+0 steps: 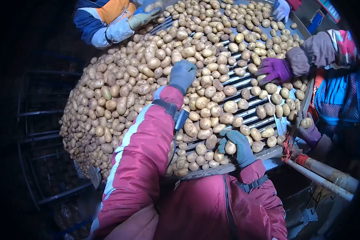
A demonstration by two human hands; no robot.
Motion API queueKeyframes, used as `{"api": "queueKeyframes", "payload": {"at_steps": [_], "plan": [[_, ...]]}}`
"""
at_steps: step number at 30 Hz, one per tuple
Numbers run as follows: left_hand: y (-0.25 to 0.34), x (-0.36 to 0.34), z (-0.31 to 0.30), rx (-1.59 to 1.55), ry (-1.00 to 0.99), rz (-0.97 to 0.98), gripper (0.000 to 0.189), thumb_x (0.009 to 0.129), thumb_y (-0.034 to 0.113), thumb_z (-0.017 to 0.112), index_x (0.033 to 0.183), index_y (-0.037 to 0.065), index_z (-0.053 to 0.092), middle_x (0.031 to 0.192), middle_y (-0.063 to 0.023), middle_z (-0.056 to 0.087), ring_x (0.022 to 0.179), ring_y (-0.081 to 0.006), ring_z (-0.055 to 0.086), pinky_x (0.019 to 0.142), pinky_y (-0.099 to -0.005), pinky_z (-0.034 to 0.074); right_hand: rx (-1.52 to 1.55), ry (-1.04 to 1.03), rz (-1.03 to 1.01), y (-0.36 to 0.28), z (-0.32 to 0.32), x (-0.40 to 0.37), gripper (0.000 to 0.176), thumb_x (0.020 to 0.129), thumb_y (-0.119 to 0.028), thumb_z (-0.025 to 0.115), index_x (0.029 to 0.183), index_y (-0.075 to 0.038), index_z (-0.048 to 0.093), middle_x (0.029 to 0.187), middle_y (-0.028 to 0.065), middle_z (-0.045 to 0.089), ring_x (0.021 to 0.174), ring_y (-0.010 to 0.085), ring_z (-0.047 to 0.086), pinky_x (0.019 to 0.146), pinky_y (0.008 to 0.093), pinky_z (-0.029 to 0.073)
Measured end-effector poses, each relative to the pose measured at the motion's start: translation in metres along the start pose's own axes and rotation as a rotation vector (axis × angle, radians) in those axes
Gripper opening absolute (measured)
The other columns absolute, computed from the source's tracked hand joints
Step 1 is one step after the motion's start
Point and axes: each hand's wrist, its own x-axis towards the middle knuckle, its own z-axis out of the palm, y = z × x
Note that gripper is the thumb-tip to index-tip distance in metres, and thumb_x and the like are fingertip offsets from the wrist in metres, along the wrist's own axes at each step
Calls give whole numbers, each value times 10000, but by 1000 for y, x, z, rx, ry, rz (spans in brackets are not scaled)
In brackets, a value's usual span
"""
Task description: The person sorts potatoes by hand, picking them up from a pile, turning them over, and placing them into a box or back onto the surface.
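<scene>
A roller conveyor (244,82) carries a dense heap of yellow potatoes (124,92). My left hand (183,74), in a grey-blue glove on a red sleeve, reaches out and rests palm down on the potatoes near the middle of the belt. My right hand (235,146), also gloved, sits at the near edge of the belt and is closed around one potato (230,147). A small device hangs from a strap on my left wrist.
Other people work around the belt: gloved hands in an orange and blue jacket (116,20) at the top left, a purple glove (275,70) on the right, a white glove (281,10) at the top right. A metal rail (328,174) runs at the lower right.
</scene>
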Motion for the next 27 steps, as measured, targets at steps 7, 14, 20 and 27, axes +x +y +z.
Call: {"api": "queueKeyframes", "payload": {"at_steps": [7, 14, 20, 27], "plan": [[44, -51, -86, -285, -101, 45, 197, 839, 223, 715, 962, 75, 752, 1005, -131, 699, 976, -300, 668, 906, -395, 527, 6, -8, -48, -3, -2, 0, 226, 1011, -59, 510, 1177, 51, 616, 871, 84, 666, 746, 164, 653, 719, 283, 532], [45, -82, -26, -66, -57, 42, 162, 860, 184, 655, 972, 112, 748, 1048, -103, 714, 1052, -327, 650, 949, -419, 507, -78, -38, -41, 0, -3, 0, 228, 993, -51, 535, 1182, 44, 619, 886, 78, 664, 770, 153, 647, 708, 273, 534], [43, -153, -105, -515, -201, -117, 228, 905, 205, 654, 1040, 51, 754, 969, -113, 724, 924, -253, 687, 825, -365, 530, -15, -28, -34, 5, -2, -1, 265, 980, -18, 560, 1234, 39, 608, 938, 65, 642, 772, 125, 629, 672, 248, 532], [-37, -418, -171, -10, -1201, 185, 337, 991, 319, 569, 1204, 102, 716, 1129, -89, 742, 987, -233, 709, 880, -362, 554, 530, 11, 327, -15, 2, 4, 260, 998, -78, 566, 1222, 47, 608, 917, 79, 642, 748, 138, 628, 657, 260, 539]]}}
